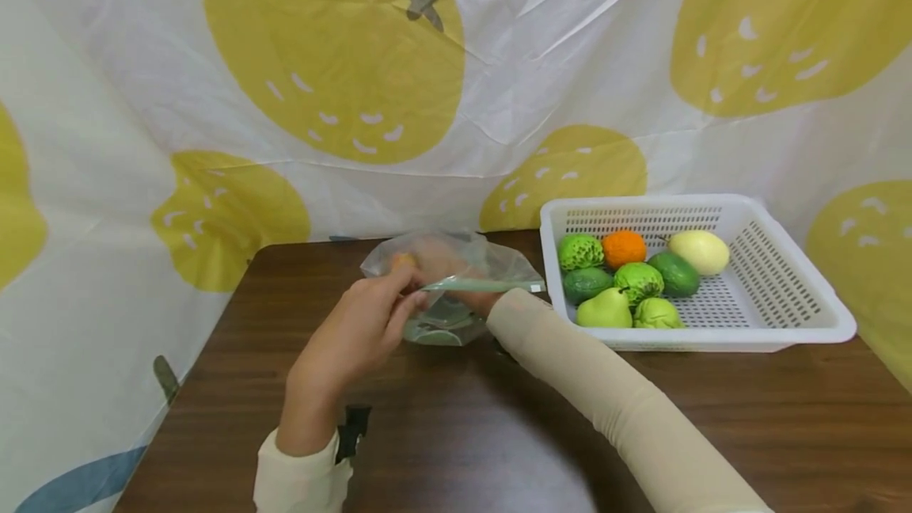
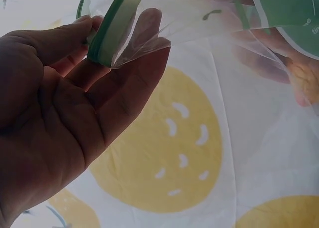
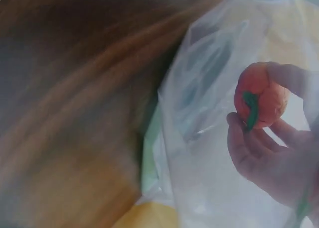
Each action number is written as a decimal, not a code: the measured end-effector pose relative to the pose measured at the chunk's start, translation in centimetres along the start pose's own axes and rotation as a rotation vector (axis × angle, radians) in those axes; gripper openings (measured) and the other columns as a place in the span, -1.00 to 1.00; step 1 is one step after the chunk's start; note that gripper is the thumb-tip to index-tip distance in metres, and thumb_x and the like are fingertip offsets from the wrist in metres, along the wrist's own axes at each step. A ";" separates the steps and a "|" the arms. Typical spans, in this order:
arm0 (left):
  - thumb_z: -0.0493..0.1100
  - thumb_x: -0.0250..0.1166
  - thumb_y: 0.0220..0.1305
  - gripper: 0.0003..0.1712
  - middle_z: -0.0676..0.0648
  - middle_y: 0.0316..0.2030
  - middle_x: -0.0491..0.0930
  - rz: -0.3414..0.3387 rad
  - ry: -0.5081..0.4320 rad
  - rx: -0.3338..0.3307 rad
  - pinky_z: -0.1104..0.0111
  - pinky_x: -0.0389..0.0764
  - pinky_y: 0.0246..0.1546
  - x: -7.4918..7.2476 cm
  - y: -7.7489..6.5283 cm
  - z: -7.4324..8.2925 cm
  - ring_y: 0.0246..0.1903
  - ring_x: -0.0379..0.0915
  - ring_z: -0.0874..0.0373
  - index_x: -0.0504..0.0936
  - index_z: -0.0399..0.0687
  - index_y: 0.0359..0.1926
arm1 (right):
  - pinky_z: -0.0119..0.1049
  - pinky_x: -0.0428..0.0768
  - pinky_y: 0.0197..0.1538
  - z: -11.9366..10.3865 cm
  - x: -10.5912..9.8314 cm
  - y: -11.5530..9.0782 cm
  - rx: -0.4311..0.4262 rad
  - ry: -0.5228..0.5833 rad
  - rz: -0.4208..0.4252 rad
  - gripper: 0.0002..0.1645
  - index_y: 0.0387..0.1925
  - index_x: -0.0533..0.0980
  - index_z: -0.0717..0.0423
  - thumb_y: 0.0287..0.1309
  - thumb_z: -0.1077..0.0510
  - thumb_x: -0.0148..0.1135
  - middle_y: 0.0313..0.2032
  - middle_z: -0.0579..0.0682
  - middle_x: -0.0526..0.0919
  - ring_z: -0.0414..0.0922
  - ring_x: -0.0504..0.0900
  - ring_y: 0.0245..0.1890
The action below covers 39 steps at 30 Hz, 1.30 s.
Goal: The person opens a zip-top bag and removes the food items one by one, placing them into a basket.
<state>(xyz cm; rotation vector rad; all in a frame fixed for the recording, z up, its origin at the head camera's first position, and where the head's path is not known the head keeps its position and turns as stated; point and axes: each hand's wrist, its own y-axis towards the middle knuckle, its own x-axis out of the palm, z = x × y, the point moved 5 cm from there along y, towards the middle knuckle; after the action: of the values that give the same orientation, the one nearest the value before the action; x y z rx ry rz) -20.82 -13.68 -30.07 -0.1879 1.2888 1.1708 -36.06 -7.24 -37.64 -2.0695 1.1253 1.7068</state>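
A clear zip-seal bag (image 1: pixel 445 327) with a green seal strip stands above the table, its mouth towards the right. My left hand (image 1: pixel 356 331) pinches the bag's edge by the seal (image 2: pixel 107 39) between thumb and fingers. My right hand (image 3: pixel 271 153) is inside the bag, seen through the plastic. Between its thumb and fingers it grips a round, lobed orange-red fruit (image 3: pixel 259 94) with a curved green stem. In the head view the fruit is mostly hidden behind the bag and the left fingers.
A white plastic basket (image 1: pixel 798 335) stands at the right of the brown table (image 1: pixel 463 434). It holds an orange (image 1: pixel 625 248), a green pear (image 1: pixel 606 309), a pale yellow fruit (image 1: pixel 700 252) and several green fruits or vegetables (image 1: pixel 673 274). A lemon-print cloth (image 1: pixel 499 85) hangs behind.
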 end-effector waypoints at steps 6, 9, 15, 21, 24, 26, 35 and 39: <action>-0.25 0.24 0.43 -0.95 0.09 -0.52 0.41 -0.005 -0.014 -0.037 0.40 0.40 -0.48 -0.1 -0.3 -0.5 -0.56 0.29 0.25 0.51 -0.04 -0.21 | -0.33 0.50 -0.37 -0.5 -0.6 -0.8 0.045 -0.055 -0.048 -0.79 -0.54 0.55 -0.06 0.16 0.05 0.35 -0.53 -0.15 0.58 -0.20 0.44 -0.49; -0.25 0.25 0.42 -0.94 0.09 -0.54 0.40 -0.002 -0.013 -0.049 0.40 0.39 -0.51 -0.2 -0.4 -0.7 -0.58 0.28 0.25 0.52 -0.04 -0.22 | -0.33 0.51 -0.38 -0.7 -1.0 -1.1 0.080 -0.095 -0.065 -0.83 -0.51 0.56 -0.11 0.07 0.02 0.40 -0.52 -0.18 0.59 -0.21 0.47 -0.48; -0.24 0.26 0.41 -0.94 0.09 -0.56 0.38 0.000 -0.013 -0.081 0.40 0.37 -0.53 -0.3 -0.6 -1.1 -0.58 0.29 0.25 0.53 -0.05 -0.23 | -0.20 0.59 -0.21 -1.5 -1.6 -2.6 0.078 -0.160 -0.092 -0.83 -0.44 0.55 -0.08 0.26 0.02 0.28 -0.38 -0.10 0.62 -0.11 0.56 -0.26; -0.21 0.26 0.43 -0.97 0.07 -0.49 0.52 -0.005 -0.007 -0.103 0.40 0.42 -0.50 -0.3 -0.8 -1.3 -0.55 0.35 0.24 0.58 -0.07 -0.18 | -0.18 0.61 -0.04 -3.0 -2.5 -5.4 -0.020 -0.268 -0.043 -0.73 0.00 0.56 0.03 0.36 0.01 0.24 -0.03 0.02 0.58 -0.03 0.56 -0.01; -0.23 0.28 0.41 -0.96 0.06 -0.47 0.56 0.006 0.000 -0.104 0.39 0.44 -0.48 -0.4 -0.8 -1.5 -0.53 0.37 0.24 0.60 -0.08 -0.17 | -0.23 0.59 -0.04 -3.8 -3.4 -6.6 -0.132 -0.248 0.032 -0.73 -0.01 0.56 0.04 0.31 0.05 0.32 -0.08 -0.03 0.60 -0.06 0.56 -0.03; -0.23 0.28 0.40 -0.96 0.06 -0.46 0.57 0.012 0.003 -0.107 0.38 0.44 -0.48 -0.5 -0.8 -1.5 -0.53 0.38 0.23 0.60 -0.08 -0.17 | -0.25 0.58 -0.07 -4.2 -4.0 -7.4 -0.199 -0.216 0.064 -0.72 -0.03 0.57 0.05 0.27 0.08 0.36 -0.14 -0.04 0.63 -0.07 0.56 -0.08; -0.24 0.25 0.42 -0.97 0.05 -0.42 0.62 0.012 0.018 -0.098 0.36 0.48 -0.41 -0.6 -0.5 -1.5 -0.49 0.42 0.23 0.60 -0.08 -0.16 | -0.19 0.64 -0.08 -3.9 -5.8 -11.6 -0.071 -0.113 -0.066 -0.35 0.27 0.42 0.08 0.20 0.03 0.42 -0.05 -0.01 0.64 -0.12 0.65 -0.15; -0.26 0.26 0.40 -0.96 0.04 -0.44 0.61 0.013 0.018 -0.084 0.34 0.50 -0.40 -0.7 -0.2 -1.4 -0.48 0.44 0.22 0.61 -0.09 -0.17 | -0.18 0.65 -0.12 -4.0 -6.7 -13.1 -0.078 -0.131 -0.020 -0.28 0.28 0.43 0.16 0.15 0.01 0.47 -0.15 0.02 0.70 -0.09 0.66 -0.24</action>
<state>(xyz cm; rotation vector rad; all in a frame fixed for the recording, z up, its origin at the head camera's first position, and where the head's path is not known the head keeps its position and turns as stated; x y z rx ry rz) -21.44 -15.09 -30.09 -0.2533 1.2590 1.2377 -24.36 1.93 -34.03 -1.9730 1.0110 1.8742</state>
